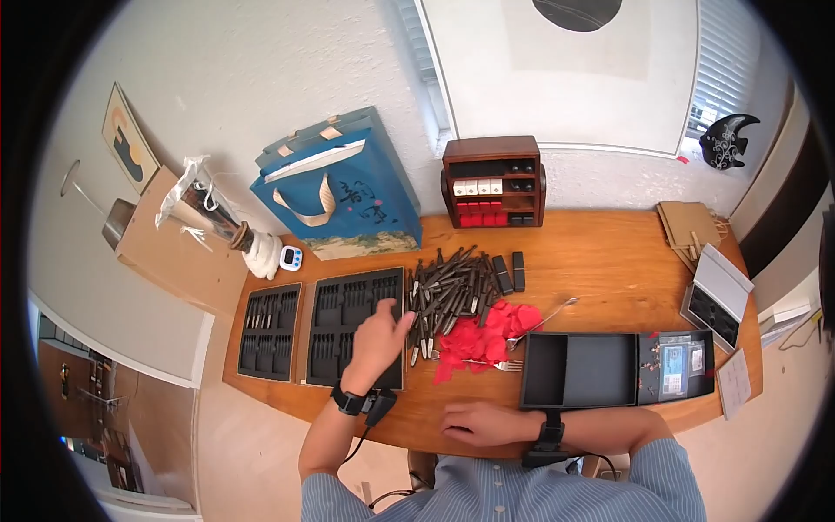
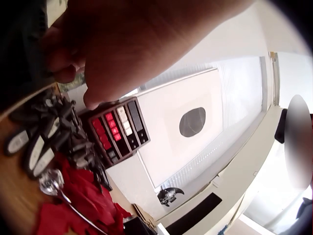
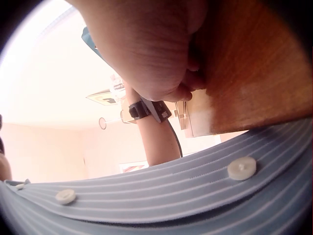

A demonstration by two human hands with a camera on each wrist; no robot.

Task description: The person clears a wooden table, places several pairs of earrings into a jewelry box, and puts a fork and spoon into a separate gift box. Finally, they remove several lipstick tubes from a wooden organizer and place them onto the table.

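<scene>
Over the wide black slotted tray is the left hand, its thumb apart from its bent fingers; no held thing shows. In the left wrist view the same hand fills the top, and its fingertips are partly in shadow. Dark slim pieces stand in rows of slots. Right of the tray lies a pile of dark utensil-like pieces, beside red petal-like pieces. The right hand rests loosely curled at the table's front edge, holding nothing visible; the right wrist view shows this hand near the wood.
A narrower slotted tray stands at the left. Behind are a blue paper bag and a small wooden shelf with red and white boxes. At the right lie a compartmented black box, an opened grey case and brown packets.
</scene>
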